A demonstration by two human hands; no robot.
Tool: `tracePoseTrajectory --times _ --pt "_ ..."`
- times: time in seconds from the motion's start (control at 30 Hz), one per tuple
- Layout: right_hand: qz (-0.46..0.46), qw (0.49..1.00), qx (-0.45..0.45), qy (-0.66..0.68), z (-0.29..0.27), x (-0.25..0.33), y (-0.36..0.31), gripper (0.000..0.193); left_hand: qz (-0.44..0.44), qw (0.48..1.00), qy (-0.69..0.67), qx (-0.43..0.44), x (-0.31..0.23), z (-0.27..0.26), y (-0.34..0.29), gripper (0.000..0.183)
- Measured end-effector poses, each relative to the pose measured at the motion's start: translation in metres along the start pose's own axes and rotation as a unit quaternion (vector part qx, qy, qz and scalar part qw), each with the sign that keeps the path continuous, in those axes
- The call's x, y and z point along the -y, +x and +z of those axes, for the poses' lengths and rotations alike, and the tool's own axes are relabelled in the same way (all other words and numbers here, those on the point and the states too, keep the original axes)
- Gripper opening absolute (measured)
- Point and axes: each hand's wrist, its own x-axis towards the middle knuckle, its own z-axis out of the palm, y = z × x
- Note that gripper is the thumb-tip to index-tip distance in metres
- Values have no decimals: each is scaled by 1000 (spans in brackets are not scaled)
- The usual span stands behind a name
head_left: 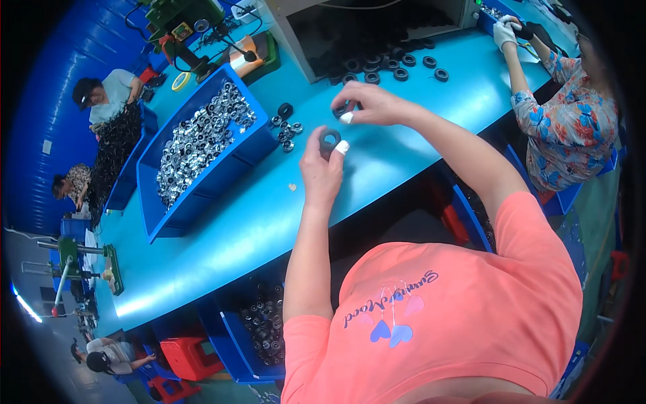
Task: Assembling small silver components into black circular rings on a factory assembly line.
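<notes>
My left hand (pixel 319 174) is closed round a black ring (pixel 324 144), held upright so its hole shows, with finger and thumb on its sides. Just beyond and to the right, my right hand (pixel 382 108) pinches another dark ring-shaped piece (pixel 340 108), partly covered by the fingers. White wraps cover both thumb tips. Both hands are over the blue-green table (pixel 269 202), and the two pieces are apart. Left of my hands, a few small silver pieces (pixel 288 133) and a black ring (pixel 285 110) lie loose on the table.
A large blue bin (pixel 225 182) full of silver metal parts (pixel 202 138) stands at left. Black rings (pixel 401 74) spill from a grey-framed box (pixel 296 44) at the back. Green presses (pixel 178 20) stand far left. A gloved co-worker (pixel 562 131) sits at right; others work at left.
</notes>
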Motion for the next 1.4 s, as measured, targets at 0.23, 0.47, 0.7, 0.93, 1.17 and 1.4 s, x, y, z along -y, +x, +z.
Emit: tracePoseTrajectory --times 0.23,0.47,0.7,0.93,1.17,1.4 --pt "10 910 -46 -413 2 -6 38 40 2 997 73 -33 3 -63 -34 42" --pt "-48 981 -76 -173 84 -17 137 46 25 998 9 -58 10 -76 -47 42" --pt "51 978 -65 -189 76 -28 135 36 36 995 39 -82 11 -81 -51 47" --pt "147 951 -61 -264 28 -47 90 38 59 993 62 -76 15 -71 -48 50" --pt "-86 968 -118 -205 61 -22 70 34 53 992 66 -98 21 -69 -45 49" --pt "-77 987 -39 -138 103 3 72 35 62 988 104 -100 23 -68 -48 50"
